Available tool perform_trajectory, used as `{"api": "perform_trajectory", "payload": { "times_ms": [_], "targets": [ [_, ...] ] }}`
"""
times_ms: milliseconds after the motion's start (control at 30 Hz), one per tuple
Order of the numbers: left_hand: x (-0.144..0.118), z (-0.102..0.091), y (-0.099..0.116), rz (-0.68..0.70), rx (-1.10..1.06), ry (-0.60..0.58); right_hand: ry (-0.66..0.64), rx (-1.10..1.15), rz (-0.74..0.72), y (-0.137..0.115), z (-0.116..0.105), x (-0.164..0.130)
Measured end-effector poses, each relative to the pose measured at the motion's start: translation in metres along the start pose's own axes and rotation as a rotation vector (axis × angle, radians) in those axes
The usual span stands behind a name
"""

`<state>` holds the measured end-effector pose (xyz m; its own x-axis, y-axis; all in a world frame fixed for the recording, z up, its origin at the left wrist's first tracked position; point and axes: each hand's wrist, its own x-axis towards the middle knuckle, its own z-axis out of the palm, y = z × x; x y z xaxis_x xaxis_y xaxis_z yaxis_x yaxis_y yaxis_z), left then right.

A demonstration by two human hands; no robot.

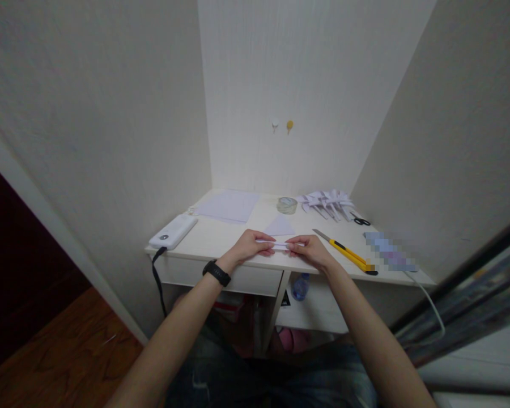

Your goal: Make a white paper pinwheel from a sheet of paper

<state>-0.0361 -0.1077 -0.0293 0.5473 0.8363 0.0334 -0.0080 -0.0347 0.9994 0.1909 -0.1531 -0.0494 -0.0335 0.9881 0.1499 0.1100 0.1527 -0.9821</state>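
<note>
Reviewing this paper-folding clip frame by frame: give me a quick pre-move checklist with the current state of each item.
1. Both hands on the folded paper strip: ok; left hand and right hand pinch its ends.
2. Strip lies flat on the desk: ok.
3. Utility knife clear of the hands: ok, it lies to the right, apart from them.
4. Knife blade retracted: not ok, blade tip shows.
5. Scissors out of the way: ok, at the back right.
6. Crease aligned: cannot tell, too small.
</note>
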Motion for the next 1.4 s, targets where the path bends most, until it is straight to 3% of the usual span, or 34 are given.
{"api": "perform_trajectory", "payload": {
  "times_ms": [533, 867, 1400],
  "targets": [
    [0.0019, -0.0001, -0.0010, -0.014, -0.007, -0.031, 0.021, 0.007, -0.009, -0.0005, -0.0003, -0.0002],
    [0.0008, -0.0018, -0.0011, 0.039, 0.087, -0.149, 0.030, 0.018, -0.005, -0.0010, -0.0009, -0.0016],
    [0.0007, -0.0006, -0.0011, 0.027, 0.043, -0.078, -0.069, 0.013, -0.017, -0.0038, 0.0009, -0.0015]
  ]
}}
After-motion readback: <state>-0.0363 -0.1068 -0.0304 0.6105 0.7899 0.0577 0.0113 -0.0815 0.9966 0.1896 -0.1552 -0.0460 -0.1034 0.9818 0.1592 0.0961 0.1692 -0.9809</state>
